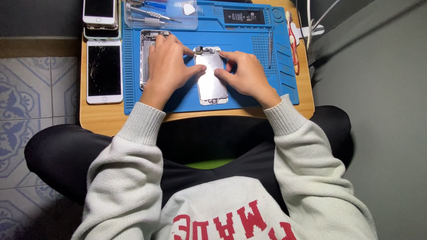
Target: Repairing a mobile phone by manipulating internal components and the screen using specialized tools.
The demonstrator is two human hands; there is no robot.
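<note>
A: Where do we see the phone screen panel [211, 75]?

B: Face down on the blue mat [249, 40]; our left hand [168, 66] and right hand [245, 74] pinch its top end, fingers closed on it; a cracked phone [104, 71] lies on the tabletop [102, 118].

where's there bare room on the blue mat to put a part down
Bare blue silicone mat lies right of the right hand, below the tweezers, and along the front edge under the left hand. Crowded: the centre, where both hands press the silver phone screen panel, and the clear plastic tool tray at the back left.
</note>
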